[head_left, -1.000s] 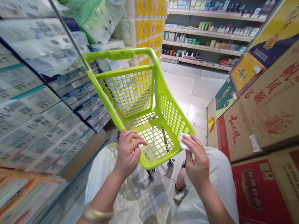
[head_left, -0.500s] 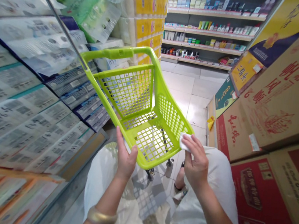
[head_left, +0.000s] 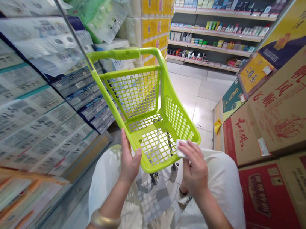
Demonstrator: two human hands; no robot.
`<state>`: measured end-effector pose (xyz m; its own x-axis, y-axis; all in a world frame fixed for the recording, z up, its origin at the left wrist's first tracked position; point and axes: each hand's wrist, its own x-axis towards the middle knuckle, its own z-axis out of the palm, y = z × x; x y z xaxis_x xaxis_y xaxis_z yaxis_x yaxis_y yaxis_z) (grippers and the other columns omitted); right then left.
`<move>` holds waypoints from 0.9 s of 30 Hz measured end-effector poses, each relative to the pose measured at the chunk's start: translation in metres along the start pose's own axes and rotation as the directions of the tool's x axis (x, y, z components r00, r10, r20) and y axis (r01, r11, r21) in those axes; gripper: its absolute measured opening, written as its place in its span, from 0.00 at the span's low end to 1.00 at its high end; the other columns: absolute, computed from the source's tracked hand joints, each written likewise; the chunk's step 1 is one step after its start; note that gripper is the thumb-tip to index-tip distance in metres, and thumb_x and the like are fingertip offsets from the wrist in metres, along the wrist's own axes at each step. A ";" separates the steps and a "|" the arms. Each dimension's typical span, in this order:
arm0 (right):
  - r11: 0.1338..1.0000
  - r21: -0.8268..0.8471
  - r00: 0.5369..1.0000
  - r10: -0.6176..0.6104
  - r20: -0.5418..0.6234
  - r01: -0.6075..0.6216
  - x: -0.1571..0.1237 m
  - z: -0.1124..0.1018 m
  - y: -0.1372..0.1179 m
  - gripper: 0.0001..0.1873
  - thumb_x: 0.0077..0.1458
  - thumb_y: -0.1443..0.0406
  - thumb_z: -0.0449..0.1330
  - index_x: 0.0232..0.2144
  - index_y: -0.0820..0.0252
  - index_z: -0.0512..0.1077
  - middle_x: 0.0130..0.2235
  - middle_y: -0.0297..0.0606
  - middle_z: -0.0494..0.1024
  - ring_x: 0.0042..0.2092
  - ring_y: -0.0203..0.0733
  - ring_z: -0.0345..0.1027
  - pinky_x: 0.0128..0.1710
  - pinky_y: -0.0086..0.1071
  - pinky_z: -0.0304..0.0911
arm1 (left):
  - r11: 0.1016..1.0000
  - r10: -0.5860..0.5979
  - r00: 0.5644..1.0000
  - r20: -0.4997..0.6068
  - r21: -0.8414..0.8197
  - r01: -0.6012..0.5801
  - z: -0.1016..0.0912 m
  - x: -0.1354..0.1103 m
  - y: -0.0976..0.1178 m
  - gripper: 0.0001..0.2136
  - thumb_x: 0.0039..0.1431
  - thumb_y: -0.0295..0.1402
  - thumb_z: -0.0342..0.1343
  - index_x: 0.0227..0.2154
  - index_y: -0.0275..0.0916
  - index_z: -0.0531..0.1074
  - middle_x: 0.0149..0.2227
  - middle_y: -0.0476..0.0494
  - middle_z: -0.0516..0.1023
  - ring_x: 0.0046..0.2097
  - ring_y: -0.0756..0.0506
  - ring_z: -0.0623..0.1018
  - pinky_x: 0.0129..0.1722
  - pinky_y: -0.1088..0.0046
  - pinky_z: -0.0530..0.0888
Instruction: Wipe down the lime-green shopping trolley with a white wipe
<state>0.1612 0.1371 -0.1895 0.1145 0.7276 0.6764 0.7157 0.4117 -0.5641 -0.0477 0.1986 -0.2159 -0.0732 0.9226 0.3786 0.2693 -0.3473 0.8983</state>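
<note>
A bright green plastic shopping cart [head_left: 165, 125] with grid walls stands in front of my knees, its basket bare inside. My left hand [head_left: 130, 162] holds its near left rim, thumb apart on the near side and some fingers hidden beyond the edge. A folded white wipe [head_left: 181, 149], perhaps tissue or cloth, lies under the fingers of my right hand [head_left: 194, 166]. They press it onto the rim at the cart's near right corner. Below the basket show small caster wheels [head_left: 154, 178].
Stacked boxed goods [head_left: 34, 124] rise close on the left, with yellow-and-white tissue packs [head_left: 151, 14] behind. Large cardboard cartons [head_left: 294, 100] line the right side. Past the cart, tiled floor [head_left: 187, 83] leads to shelves of bottles and small boxes [head_left: 213, 47].
My right hand and the white wipe have slid left along the cart's near rim, away from the corner. My left hand keeps its place on the rim.
</note>
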 end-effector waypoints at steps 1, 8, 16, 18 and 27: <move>0.997 0.037 0.994 -0.067 0.089 0.064 -0.006 0.005 -0.014 0.20 0.61 0.74 0.51 0.50 0.54 0.74 0.51 0.39 0.80 0.60 0.42 0.68 0.63 0.46 0.60 | 1.000 0.001 1.000 0.001 -0.016 -0.001 0.000 0.000 0.001 0.39 0.62 0.44 0.48 0.70 0.43 0.34 0.72 0.39 0.48 0.70 0.41 0.55 0.67 0.60 0.59; 0.974 0.091 0.948 -0.222 0.226 0.206 -0.016 0.003 -0.019 0.21 0.63 0.73 0.49 0.53 0.53 0.72 0.53 0.37 0.79 0.61 0.41 0.67 0.63 0.44 0.60 | 0.999 -0.016 1.000 0.009 -0.031 0.016 -0.006 0.002 0.001 0.39 0.61 0.43 0.50 0.70 0.44 0.36 0.72 0.39 0.49 0.70 0.40 0.55 0.67 0.60 0.59; 0.993 0.021 0.985 -0.115 0.126 0.113 -0.012 0.005 -0.019 0.21 0.62 0.73 0.51 0.52 0.53 0.72 0.52 0.39 0.80 0.60 0.43 0.67 0.63 0.47 0.59 | 0.992 -0.049 0.999 -0.023 -0.119 0.046 -0.001 0.001 0.001 0.41 0.60 0.44 0.52 0.70 0.43 0.37 0.72 0.39 0.47 0.71 0.40 0.53 0.68 0.60 0.56; 0.967 0.134 0.931 -0.246 0.271 0.216 -0.021 0.013 -0.038 0.21 0.62 0.74 0.50 0.53 0.54 0.71 0.53 0.37 0.79 0.62 0.40 0.65 0.64 0.43 0.58 | 0.989 -0.052 0.999 -0.009 -0.142 0.050 -0.002 0.001 0.003 0.42 0.59 0.45 0.53 0.70 0.42 0.37 0.72 0.39 0.46 0.71 0.39 0.51 0.69 0.59 0.54; 0.999 -0.049 1.000 0.003 -0.026 -0.004 -0.005 -0.008 0.012 0.21 0.61 0.75 0.51 0.50 0.53 0.74 0.52 0.40 0.80 0.61 0.46 0.66 0.63 0.50 0.59 | 0.982 -0.089 0.996 -0.018 -0.170 0.085 -0.003 0.001 0.000 0.44 0.58 0.44 0.56 0.70 0.42 0.38 0.73 0.42 0.45 0.71 0.39 0.51 0.70 0.61 0.52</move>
<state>0.1744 0.1339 -0.1962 0.1346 0.7143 0.6868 0.7482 0.3811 -0.5430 -0.0506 0.1993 -0.2151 -0.1141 0.9468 0.3008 0.0944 -0.2911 0.9520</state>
